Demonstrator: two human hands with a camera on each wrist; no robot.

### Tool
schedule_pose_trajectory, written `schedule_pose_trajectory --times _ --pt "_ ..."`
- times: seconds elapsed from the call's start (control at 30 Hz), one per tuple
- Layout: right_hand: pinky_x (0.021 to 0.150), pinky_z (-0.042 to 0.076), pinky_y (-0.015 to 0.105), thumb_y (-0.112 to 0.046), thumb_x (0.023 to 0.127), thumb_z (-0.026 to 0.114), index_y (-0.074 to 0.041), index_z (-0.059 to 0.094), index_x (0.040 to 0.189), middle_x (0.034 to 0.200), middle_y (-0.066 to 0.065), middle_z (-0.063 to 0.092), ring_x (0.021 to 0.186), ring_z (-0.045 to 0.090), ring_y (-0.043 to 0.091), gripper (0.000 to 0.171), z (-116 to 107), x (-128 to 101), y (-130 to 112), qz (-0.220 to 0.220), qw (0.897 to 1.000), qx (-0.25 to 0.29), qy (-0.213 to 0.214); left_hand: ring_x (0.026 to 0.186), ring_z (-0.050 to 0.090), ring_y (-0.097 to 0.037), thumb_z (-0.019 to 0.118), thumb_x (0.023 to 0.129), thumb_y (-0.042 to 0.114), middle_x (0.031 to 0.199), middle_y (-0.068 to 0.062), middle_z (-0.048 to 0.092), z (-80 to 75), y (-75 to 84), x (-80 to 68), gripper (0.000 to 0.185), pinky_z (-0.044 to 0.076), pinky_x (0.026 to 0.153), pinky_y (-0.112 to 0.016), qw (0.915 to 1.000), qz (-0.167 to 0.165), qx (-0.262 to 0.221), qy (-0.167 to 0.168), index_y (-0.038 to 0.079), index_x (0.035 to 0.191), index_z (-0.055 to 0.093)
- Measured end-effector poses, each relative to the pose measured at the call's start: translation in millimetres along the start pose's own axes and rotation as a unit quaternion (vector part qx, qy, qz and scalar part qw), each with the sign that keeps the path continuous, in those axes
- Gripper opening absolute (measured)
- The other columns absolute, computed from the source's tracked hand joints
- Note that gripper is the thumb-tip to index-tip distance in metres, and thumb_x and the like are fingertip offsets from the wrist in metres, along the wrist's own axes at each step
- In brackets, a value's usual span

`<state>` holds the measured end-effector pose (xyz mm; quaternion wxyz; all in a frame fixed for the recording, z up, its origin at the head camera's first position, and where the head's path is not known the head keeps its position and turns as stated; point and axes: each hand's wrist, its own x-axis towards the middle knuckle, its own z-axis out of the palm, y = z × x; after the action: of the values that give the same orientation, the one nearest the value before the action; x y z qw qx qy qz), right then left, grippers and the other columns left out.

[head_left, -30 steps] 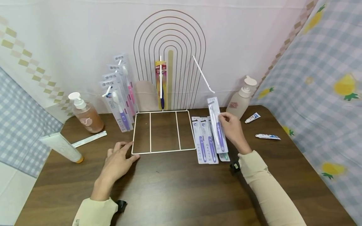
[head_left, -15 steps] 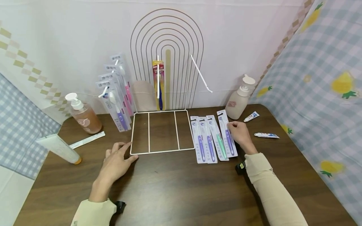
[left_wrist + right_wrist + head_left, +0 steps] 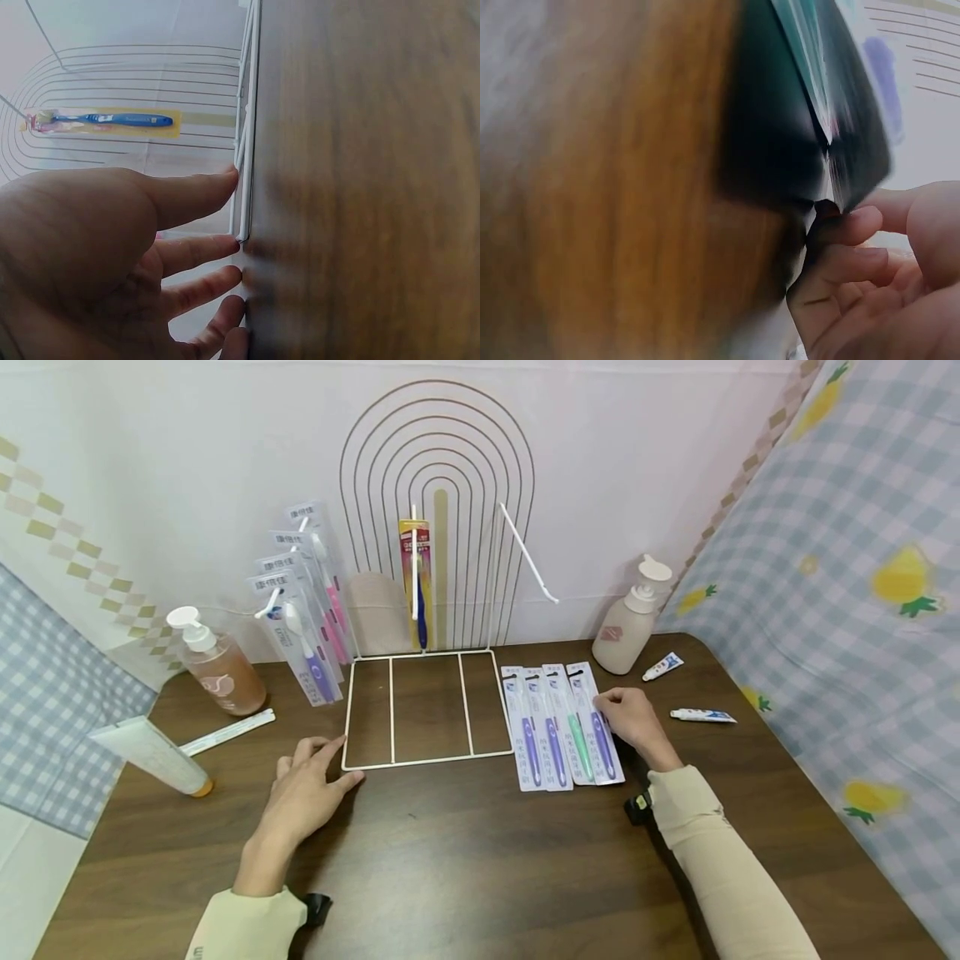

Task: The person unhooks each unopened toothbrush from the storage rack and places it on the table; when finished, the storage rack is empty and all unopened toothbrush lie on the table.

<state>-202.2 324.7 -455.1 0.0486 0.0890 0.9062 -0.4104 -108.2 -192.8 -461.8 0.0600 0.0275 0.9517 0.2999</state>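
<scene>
In the head view, packaged toothbrushes lie side by side right of the white wire rack (image 3: 427,765): two purple ones, a green-handled toothbrush (image 3: 579,735) and a rightmost purple toothbrush (image 3: 600,735). My right hand (image 3: 633,722) pinches the right edge of that rightmost pack between thumb and curled fingers; the right wrist view shows the pinch, blurred. My left hand (image 3: 303,793) rests at the rack's front left corner, fingers spread and thumb touching the wire (image 3: 244,187). A yellow-carded toothbrush (image 3: 417,585) hangs from the middle hook, and several packs (image 3: 303,643) from the left one.
An amber pump bottle (image 3: 225,677), a white tube (image 3: 153,756) and a slim white packet (image 3: 228,732) stand or lie at left. A pale pump bottle (image 3: 626,631) and two small toothpaste tubes (image 3: 703,716) are at right. The right hook (image 3: 528,553) juts forward, bare.
My right hand has carried the purple toothbrush pack from above the others down to the right of the green one, then closer against it. My left hand stays at the rack.
</scene>
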Motion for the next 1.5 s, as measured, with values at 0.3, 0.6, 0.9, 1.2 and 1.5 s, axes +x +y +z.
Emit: schedule_pose_trajectory --times 0.3,0.6,0.9,1.2,1.5 --pt "0.071 0.053 0.029 -0.026 0.114 0.063 0.006 0.078 0.128 0.097 0.010 0.076 0.076 0.065 0.013 0.038 1 -10 -16 0.017 1.000 -0.020 0.011 0.132 0.046 -0.054 0.073 0.110 0.042 0.166 -0.023 0.047 2.5 -7.1 1.0 0.074 0.050 0.097 -0.068 1.0000 0.001 0.001 0.004 0.009 0.172 0.051" --pt "0.069 0.054 0.029 -0.023 0.113 0.066 0.007 0.078 0.125 0.100 0.014 0.079 0.072 0.068 0.013 0.034 1 -10 -16 0.021 0.999 -0.022 0.015 0.133 0.045 -0.054 0.073 0.110 0.042 0.168 -0.024 0.046 1.7 -5.2 0.8 0.074 0.050 0.098 -0.069 1.0000 0.000 0.001 -0.001 0.009 0.172 0.050" --pt "0.067 0.052 0.028 -0.021 0.112 0.066 0.006 0.078 0.122 0.091 0.010 0.077 0.068 0.067 0.012 0.032 -1 -12 -18 0.019 0.999 -0.031 0.022 0.133 0.045 -0.053 0.072 0.111 0.041 0.168 -0.025 0.045 0.2 -1.2 1.4 0.073 0.049 0.099 -0.069 1.0000 -0.001 -0.002 -0.005 0.009 0.173 0.049" --pt "0.068 0.051 0.028 -0.023 0.113 0.065 0.002 0.080 0.123 0.083 0.006 0.077 0.070 0.066 0.012 0.031 4 -12 -27 -0.004 0.998 -0.018 0.065 0.132 0.044 -0.053 0.072 0.111 0.043 0.168 -0.025 0.045 -1.0 -0.3 0.1 0.075 0.049 0.098 -0.068 1.0000 -0.002 -0.002 -0.007 0.009 0.173 0.049" --pt "0.061 0.046 0.022 -0.020 0.114 0.069 0.003 0.080 0.128 0.108 0.027 0.079 0.069 0.066 0.015 0.028 31 -2 -82 -0.094 0.992 0.032 0.073 0.134 0.045 -0.054 0.072 0.111 0.041 0.169 -0.024 0.045 0.0 -1.8 1.0 0.074 0.049 0.100 -0.069 1.0000 -0.003 -0.001 -0.002 0.009 0.173 0.049"
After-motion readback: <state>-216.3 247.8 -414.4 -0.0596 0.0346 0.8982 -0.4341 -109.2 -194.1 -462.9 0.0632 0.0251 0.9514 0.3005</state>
